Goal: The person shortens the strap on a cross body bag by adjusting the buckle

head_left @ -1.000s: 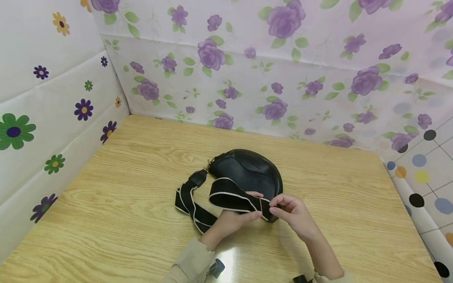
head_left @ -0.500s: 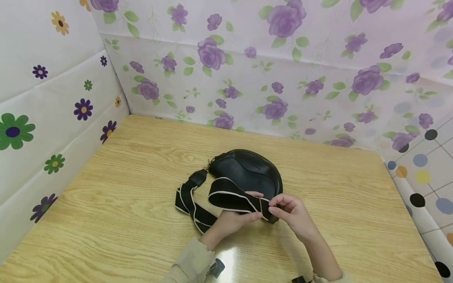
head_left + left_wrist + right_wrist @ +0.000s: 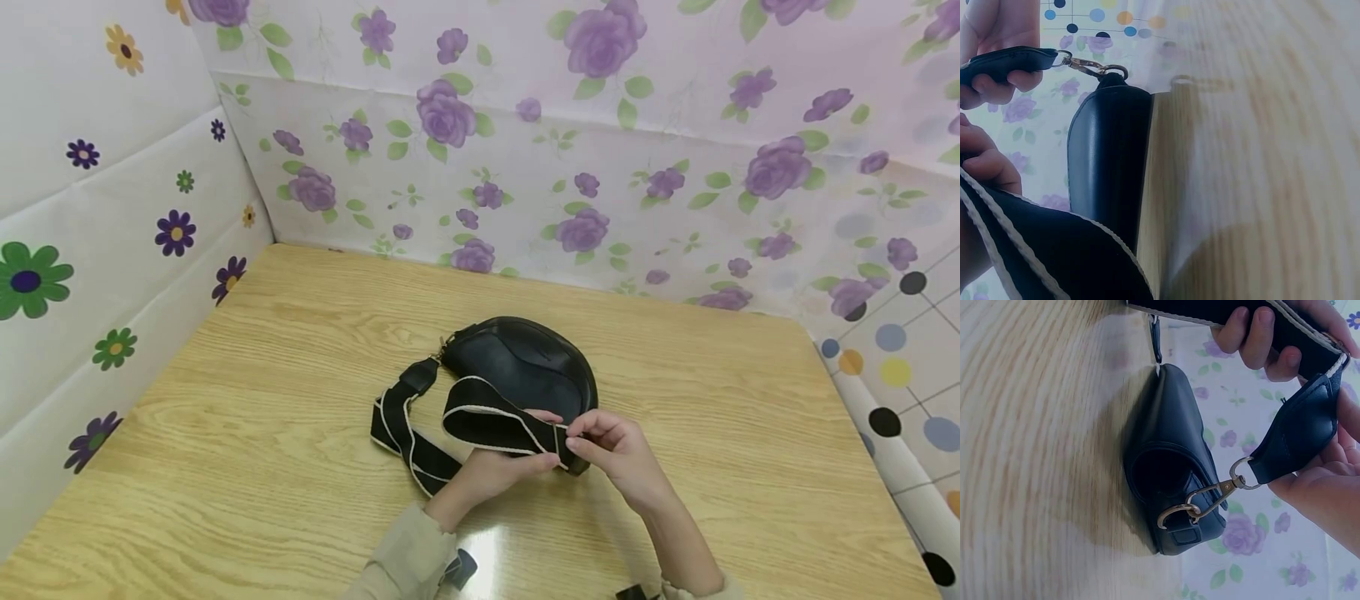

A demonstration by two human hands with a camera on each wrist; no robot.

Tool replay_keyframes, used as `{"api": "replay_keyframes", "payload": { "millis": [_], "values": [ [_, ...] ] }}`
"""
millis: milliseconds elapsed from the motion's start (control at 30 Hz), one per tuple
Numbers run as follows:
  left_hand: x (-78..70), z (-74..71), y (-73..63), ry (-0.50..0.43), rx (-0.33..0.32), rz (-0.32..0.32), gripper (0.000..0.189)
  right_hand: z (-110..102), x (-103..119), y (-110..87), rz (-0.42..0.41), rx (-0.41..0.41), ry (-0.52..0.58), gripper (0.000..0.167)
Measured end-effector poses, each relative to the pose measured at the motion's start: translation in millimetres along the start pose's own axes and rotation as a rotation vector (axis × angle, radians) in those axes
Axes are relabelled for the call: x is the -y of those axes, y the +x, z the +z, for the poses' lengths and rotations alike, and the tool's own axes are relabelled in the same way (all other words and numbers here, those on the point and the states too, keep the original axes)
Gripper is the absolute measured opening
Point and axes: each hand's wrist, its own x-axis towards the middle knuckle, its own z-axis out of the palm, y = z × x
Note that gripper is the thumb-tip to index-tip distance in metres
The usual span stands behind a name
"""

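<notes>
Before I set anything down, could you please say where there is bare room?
The table is bare left of the strap, right of the right grip, and between bag and flowered wall. It is crowded before the bag, where the left grip also holds the strap.

bag (image 3: pixel 513 362): smooth, leather-like | strap (image 3: pixel 487 427): cloth | clasp (image 3: pixel 1227 487): shiny metal | table (image 3: pixel 690 375): wood-grained

Nowhere any readable text, label, brand, number or sign; on the black bag (image 3: pixel 517 371), just beyond the right hand's fingers (image 3: pixel 596 420) in the head view, at most a faint mark (image 3: pixel 545 357), too small to make out; likewise nothing legible on the black strap (image 3: pixel 480 428) between the fingers, nor on the leather tab (image 3: pixel 1302 430) touching them
</notes>
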Motion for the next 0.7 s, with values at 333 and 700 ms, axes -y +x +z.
{"api": "replay_keyframes", "payload": {
  "millis": [333, 700],
  "values": [
    [2.7, -0.8, -0.7, -0.045, -0.010, 0.046, 0.039, -2, -2, 0.7, 0.000, 0.017, 0.026, 0.016],
    [8.2, -2.7, 0.3, -0.039, -0.035, 0.028, 0.039, -12, -10, -1.6, 0.023, 0.044, 0.016, 0.013]
  ]
}}
